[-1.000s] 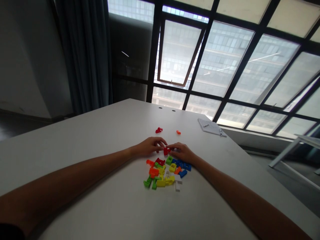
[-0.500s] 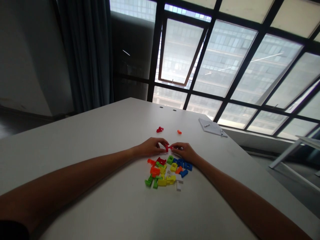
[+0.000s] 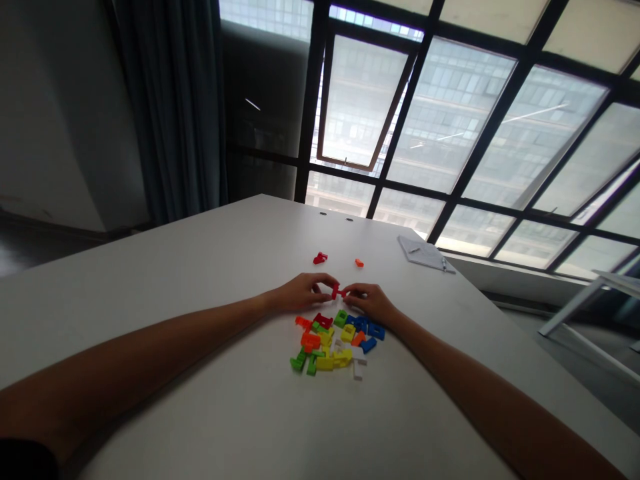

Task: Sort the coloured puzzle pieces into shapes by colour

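Note:
Between my fingertips is a small red plastic building piece (image 3: 336, 291), upright just beyond the pile. My left hand (image 3: 306, 291) pinches its left side with thumb and forefinger. From the other side, my right hand (image 3: 369, 300) grips its narrow right end; whether this is one piece or two joined ones I cannot tell. Close in front of both hands lies a loose pile of plastic pieces: a dark red piece (image 3: 324, 321), a green piece (image 3: 341, 318), blue pieces (image 3: 376, 331), yellow pieces (image 3: 343, 359), orange pieces (image 3: 311, 342) and white pieces (image 3: 358, 369).
Beyond my hands, a red piece (image 3: 320, 257) and an orange piece (image 3: 359, 263) lie apart on the white table (image 3: 200, 267). Papers (image 3: 425, 253) with pens rest near the far right edge. A window wall (image 3: 450, 120) and a dark curtain (image 3: 175, 113) stand behind.
Both hands keep their hold, and the red piece between them has turned slightly. The pile and the pieces beyond stay where they were.

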